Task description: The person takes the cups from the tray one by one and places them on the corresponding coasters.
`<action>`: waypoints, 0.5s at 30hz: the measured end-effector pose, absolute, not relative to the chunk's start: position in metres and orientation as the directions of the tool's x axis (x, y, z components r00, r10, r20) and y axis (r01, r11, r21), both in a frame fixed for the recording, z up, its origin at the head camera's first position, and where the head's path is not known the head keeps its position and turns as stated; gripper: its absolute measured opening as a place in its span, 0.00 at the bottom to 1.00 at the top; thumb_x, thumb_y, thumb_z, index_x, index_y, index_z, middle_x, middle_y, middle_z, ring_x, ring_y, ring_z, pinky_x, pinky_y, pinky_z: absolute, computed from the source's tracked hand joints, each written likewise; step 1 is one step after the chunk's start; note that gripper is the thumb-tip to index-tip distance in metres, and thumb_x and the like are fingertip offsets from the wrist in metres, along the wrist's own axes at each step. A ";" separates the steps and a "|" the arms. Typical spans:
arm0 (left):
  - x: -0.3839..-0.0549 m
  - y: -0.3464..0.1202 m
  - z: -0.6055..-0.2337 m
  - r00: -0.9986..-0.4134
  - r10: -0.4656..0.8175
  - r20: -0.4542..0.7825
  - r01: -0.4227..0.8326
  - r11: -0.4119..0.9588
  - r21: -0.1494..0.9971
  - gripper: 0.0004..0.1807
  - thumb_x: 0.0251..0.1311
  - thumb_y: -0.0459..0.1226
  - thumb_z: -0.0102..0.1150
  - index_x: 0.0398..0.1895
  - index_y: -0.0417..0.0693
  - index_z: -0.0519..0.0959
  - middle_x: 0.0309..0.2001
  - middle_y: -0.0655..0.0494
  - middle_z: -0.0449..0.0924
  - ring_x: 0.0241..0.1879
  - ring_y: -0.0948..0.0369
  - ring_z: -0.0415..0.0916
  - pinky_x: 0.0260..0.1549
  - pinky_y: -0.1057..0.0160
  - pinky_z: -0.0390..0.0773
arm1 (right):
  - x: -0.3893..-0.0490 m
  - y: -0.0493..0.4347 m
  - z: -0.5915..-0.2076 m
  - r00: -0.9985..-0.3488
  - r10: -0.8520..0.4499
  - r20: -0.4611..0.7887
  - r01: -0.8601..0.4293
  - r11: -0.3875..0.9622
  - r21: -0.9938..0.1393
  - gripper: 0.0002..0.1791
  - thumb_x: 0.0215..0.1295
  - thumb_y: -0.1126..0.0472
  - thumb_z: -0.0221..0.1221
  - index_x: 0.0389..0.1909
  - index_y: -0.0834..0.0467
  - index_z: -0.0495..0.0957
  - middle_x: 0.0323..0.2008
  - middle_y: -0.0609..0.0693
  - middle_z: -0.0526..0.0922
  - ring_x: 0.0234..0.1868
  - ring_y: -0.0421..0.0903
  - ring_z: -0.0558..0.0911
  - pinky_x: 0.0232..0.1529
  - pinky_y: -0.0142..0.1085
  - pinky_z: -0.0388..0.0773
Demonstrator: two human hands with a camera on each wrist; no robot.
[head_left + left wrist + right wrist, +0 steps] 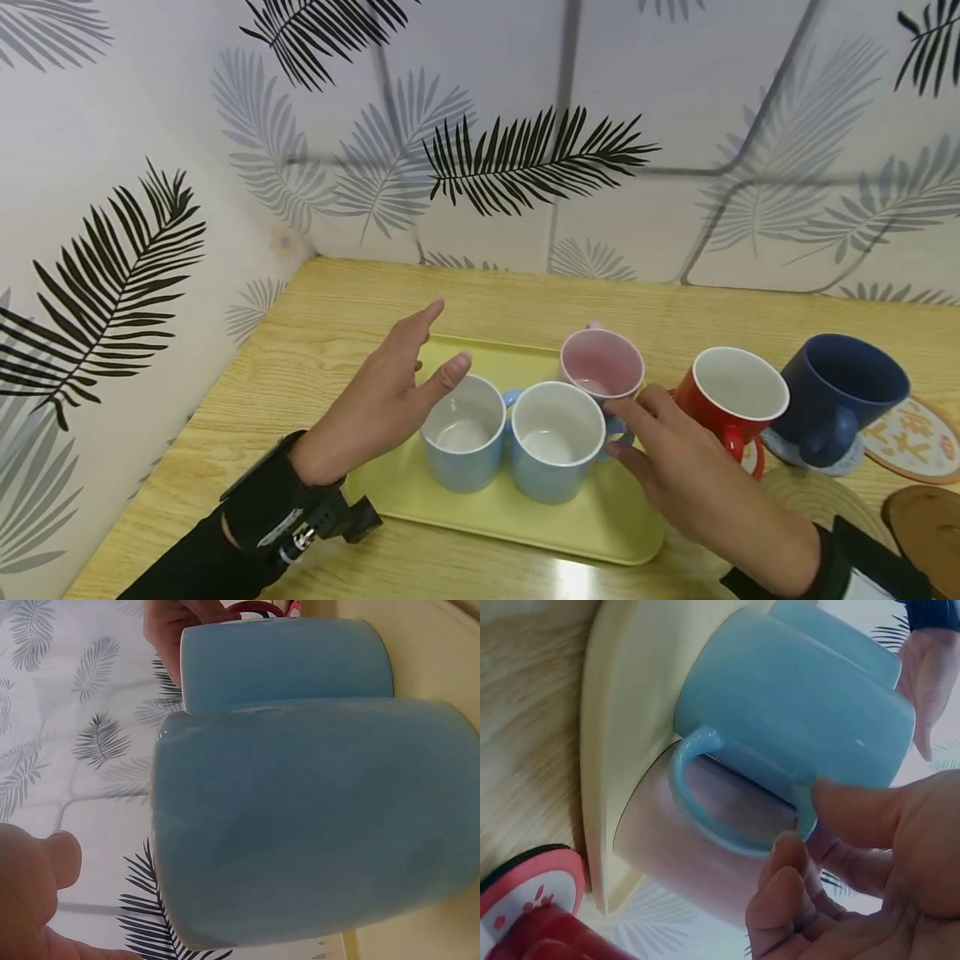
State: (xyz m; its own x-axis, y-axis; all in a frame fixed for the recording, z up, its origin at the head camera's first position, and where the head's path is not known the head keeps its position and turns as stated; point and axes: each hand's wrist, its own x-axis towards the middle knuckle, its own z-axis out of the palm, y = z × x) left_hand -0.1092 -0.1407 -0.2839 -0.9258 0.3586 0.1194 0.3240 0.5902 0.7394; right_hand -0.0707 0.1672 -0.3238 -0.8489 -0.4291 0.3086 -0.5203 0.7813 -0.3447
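Two light blue mugs stand upright side by side on a yellow tray (600,529), a left blue mug (462,472) and a right blue mug (550,483). Behind the right one is a pink mug (600,360), also on the tray. My right hand (693,467) pinches the right blue mug's handle (679,776) near its upper end, between thumb and fingertips. Beside the left blue mug's rim hovers my left hand (382,400), fingers straight and thumb apart. The left wrist view shows its thumb (66,859) away from the mug wall.
Right of the tray stand a red mug (701,408) and a dark blue mug (855,387) on coasters. More coasters, a patterned round one (911,442) and a brown one (930,529), lie farther right. A leaf-patterned cloth (480,225) hangs behind the wooden table (352,292).
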 end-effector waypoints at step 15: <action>-0.108 -0.144 -0.283 -0.928 0.347 0.136 0.321 0.558 0.765 0.38 0.77 0.50 0.49 0.80 0.43 0.50 0.77 0.43 0.50 0.72 0.44 0.58 0.65 0.44 0.68 | -0.064 0.191 -0.336 -0.827 -0.545 -0.136 -0.205 0.519 -0.830 0.06 0.77 0.59 0.53 0.41 0.57 0.74 0.24 0.44 0.73 0.25 0.42 0.74 0.25 0.31 0.71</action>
